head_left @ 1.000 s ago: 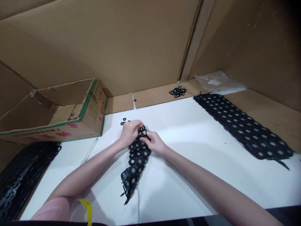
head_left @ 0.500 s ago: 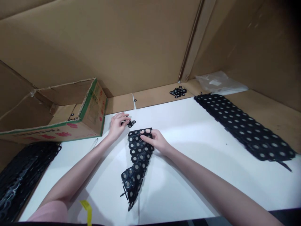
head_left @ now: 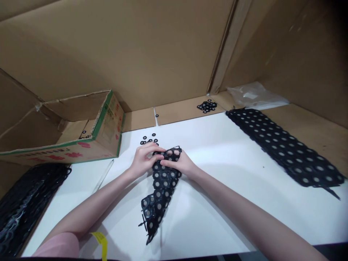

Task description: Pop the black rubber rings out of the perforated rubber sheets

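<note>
A narrow, ragged sheet of black rings [head_left: 164, 183], rubber-like and full of round holes, lies lengthwise on the white table. Its upper end is gripped by my right hand [head_left: 182, 163], thumb on top and the other fingers behind. My left hand [head_left: 145, 159] pinches the upper left edge of the same sheet, its thumb nearly meeting the right thumb. Whether a single ring sits between the left fingers is hidden. Just beyond my left hand lie several loose black rings [head_left: 145, 137].
At the left stands an open cardboard box [head_left: 108, 127] with a few rings inside. Below it is a stack of black sheets [head_left: 32, 195]. A clear pen-like stick [head_left: 104, 174] lies nearby. A ring pile [head_left: 207, 106], a plastic bag [head_left: 257, 95] and a larger perforated sheet [head_left: 282, 146] lie farther right.
My left hand has come from the loose rings to the sheet's upper edge and closed there. More loose rings now show behind it. The sheet's upper end has shifted slightly right.
</note>
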Demonstrator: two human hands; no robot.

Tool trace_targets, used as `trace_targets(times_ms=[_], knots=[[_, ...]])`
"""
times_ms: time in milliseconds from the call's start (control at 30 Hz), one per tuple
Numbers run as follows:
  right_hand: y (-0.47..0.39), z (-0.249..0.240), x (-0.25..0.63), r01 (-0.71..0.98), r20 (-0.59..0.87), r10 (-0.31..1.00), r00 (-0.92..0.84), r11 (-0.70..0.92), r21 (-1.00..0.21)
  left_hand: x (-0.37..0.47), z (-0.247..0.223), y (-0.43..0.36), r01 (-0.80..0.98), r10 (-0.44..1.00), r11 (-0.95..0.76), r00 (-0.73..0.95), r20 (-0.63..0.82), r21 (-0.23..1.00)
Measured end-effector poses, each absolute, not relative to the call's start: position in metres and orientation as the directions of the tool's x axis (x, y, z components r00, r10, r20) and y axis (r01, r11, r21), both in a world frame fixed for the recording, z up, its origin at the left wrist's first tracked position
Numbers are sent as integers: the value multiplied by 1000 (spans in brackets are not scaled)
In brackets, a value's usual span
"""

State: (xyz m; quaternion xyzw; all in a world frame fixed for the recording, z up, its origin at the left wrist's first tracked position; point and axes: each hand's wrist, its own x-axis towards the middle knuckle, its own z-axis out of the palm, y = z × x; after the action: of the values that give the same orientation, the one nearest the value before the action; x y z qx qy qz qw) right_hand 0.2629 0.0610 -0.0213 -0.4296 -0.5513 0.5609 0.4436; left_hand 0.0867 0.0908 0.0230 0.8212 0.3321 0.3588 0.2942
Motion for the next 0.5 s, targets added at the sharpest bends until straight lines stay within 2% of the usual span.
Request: trace_targets(times_ms=[167,300,500], knots=[[59,-25,256,66,102,963,-249,122,-990,90,18,90,437,793,-569,516,324,697],[57,-24,256,102,115,962,-250,144,-984,93,17,96,454,804,-545,522,285,705],[58,-23,259,26,135,960,-245,146,-989,89,19,100,457,708,-690,584,396,561]])
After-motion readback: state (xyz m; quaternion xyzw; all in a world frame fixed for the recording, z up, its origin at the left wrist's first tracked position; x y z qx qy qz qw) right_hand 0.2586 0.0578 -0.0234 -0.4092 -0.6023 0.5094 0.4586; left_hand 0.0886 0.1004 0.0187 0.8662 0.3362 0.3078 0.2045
